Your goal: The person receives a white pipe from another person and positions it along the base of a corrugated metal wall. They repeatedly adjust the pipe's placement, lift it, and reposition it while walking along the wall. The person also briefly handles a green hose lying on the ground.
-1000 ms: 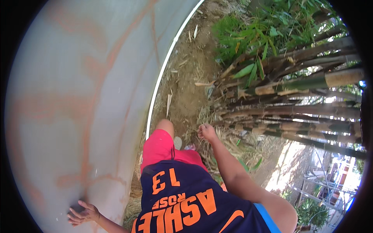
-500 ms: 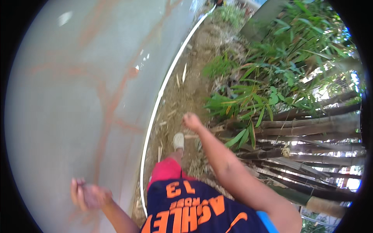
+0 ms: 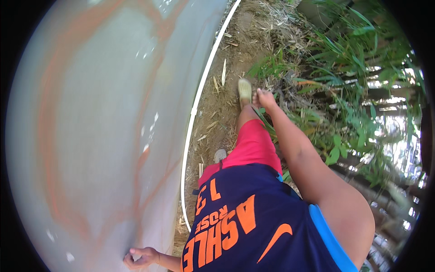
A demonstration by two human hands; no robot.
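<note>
My left hand (image 3: 142, 258) hangs low at the left, in front of a smooth grey surface (image 3: 99, 118) with reddish-brown streaks. Its fingers are loosely bent and apart, with nothing in them; whether it touches the surface I cannot tell. My right hand (image 3: 263, 99) is stretched forward above the ground beside my forward foot, its fingers curled in and no held thing showing. Pale shoes are on my feet, the forward one (image 3: 244, 89) set on the dirt path (image 3: 231, 95).
A long white pipe (image 3: 194, 111) runs along the edge between the grey surface and the path. Dry leaves and chips litter the dirt. Green plants (image 3: 335, 140) crowd the right side, with dark bamboo-like stems (image 3: 389, 181) behind them.
My view has moved forward along the path. My right hand has swung forward and to the right; my left hand has dropped lower and its fingers are more bent.
</note>
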